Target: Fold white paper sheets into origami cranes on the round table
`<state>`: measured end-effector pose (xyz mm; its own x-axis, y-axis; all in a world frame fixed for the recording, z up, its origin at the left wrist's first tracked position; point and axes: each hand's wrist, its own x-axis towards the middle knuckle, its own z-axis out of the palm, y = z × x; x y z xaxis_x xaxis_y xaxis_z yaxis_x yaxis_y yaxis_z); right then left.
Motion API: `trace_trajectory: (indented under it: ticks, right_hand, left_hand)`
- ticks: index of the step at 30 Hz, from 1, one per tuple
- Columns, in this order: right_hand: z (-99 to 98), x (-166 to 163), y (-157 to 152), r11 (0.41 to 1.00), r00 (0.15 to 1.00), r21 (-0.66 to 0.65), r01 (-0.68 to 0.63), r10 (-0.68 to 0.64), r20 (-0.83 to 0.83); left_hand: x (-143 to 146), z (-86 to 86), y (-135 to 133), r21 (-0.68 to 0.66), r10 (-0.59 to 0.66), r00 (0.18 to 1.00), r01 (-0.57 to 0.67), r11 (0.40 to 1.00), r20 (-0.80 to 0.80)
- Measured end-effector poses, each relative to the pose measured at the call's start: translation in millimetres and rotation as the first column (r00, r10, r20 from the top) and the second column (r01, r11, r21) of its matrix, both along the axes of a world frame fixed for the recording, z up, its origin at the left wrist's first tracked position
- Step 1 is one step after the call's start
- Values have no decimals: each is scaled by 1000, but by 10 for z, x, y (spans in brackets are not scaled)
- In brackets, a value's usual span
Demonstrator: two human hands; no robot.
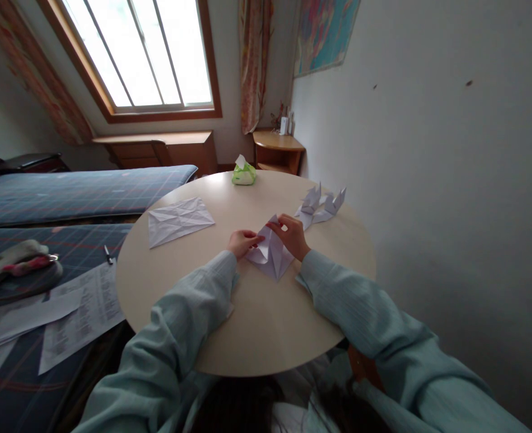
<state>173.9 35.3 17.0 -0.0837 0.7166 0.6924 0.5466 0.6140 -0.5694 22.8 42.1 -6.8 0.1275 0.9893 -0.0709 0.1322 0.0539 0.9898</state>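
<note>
Between my hands, over the round table (243,337), is a partly folded sheet of white paper (272,255) with one corner raised. My left hand (244,243) pinches its left edge between thumb and fingers. Higher up, my right hand (290,233) grips the paper close to its raised tip, thumb and fingers closed on it. Just beyond my right hand stand white folded-paper figures (312,201) with upright points. A creased, flattened sheet of white paper (181,218) lies to the left.
A green tissue pack (244,173) sits at the table's far edge. Left of the table, a plaid-covered bed (80,189) holds printed sheets (88,313), a pen (108,255) and a bag-like item (17,264). A white wall (428,180) runs along the right.
</note>
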Motion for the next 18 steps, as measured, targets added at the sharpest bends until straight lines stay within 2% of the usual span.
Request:
trace_trajectory:
  ticks: [8,14,18]
  right_hand:
    - [13,-9,-12,1000,1000,-6,20,-20,4]
    - [4,-1,4,999,999,-2,45,-45,5]
    - [-8,6,24,999,998,-3,55,-55,-12]
  left_hand:
    - [-5,-76,37,27,32,999,-32,999,6]
    - [3,-6,-5,-86,-83,989,94,992,123]
    - [-2,35,-9,-58,-90,992,95,994,88]
